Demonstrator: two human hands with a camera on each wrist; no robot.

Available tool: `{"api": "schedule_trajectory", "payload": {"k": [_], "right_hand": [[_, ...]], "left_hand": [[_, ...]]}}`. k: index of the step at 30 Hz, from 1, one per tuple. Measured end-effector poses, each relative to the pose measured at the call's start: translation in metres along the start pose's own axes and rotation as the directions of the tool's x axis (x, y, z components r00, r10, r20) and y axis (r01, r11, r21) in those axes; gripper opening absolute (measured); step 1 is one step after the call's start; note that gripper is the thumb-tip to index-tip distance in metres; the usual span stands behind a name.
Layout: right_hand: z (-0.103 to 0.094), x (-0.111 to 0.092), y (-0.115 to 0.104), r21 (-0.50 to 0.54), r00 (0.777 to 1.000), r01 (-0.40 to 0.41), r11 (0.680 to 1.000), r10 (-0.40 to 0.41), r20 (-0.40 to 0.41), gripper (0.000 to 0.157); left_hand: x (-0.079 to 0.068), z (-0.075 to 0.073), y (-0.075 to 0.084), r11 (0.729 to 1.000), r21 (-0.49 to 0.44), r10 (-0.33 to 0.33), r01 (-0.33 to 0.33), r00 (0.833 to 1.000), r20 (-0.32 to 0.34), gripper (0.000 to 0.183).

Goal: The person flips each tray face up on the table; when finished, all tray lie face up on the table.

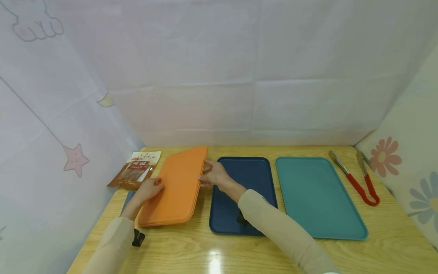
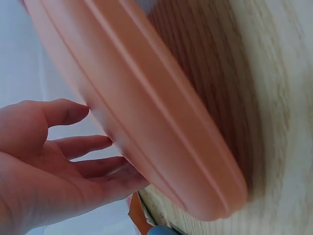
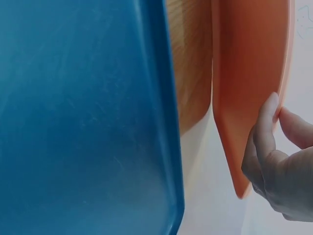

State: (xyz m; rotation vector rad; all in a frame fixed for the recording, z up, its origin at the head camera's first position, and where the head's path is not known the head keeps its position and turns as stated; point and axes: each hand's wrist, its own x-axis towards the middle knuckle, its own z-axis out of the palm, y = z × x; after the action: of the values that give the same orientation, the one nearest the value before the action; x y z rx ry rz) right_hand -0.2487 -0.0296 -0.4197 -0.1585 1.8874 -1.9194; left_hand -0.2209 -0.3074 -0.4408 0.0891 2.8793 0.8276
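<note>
Orange tray (image 1: 178, 186) tilted at nine o'clock, handling unfinished, I judge: right hand (image 1: 216, 175) pinches edge; left hand (image 1: 148, 189) touches, pinch unclear. Navy tray (image 1: 254, 173), three-o'clock teal tray (image 1: 319, 198) flat.

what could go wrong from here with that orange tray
The orange tray is tilted, with the right hand pinching its raised side, so it might slip from those fingers and drop. The dark blue tray lies close beside that raised side and could get knocked. The bag lies near the left hand and might be nudged if that hand moves.
</note>
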Motion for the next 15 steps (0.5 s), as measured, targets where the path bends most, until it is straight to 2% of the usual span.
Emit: {"api": "schedule_trajectory", "payload": {"k": [5, 11, 15], "right_hand": [[-0.001, 0.0, -0.006, 0.003, 1.0, -0.002, 1.0, 0.001, 0.014, 0.083], [-0.003, 0.0, -0.013, 0.024, 1.0, 0.001, 1.0, -0.001, 0.015, 0.085], [-0.004, -0.002, -0.022, 0.025, 1.0, 0.01, 1.0, -0.01, 0.017, 0.086]], "left_hand": [[-0.01, 0.002, 0.008, 1.0, 0.002, -0.029, 0.029, 0.999, 0.017, 0.051], [-0.022, 0.005, 0.016, 0.995, 0.098, -0.026, 0.02, 0.998, 0.053, 0.047], [-0.032, 0.007, 0.021, 0.991, 0.131, -0.037, 0.03, 0.998, 0.051, 0.046]]}}
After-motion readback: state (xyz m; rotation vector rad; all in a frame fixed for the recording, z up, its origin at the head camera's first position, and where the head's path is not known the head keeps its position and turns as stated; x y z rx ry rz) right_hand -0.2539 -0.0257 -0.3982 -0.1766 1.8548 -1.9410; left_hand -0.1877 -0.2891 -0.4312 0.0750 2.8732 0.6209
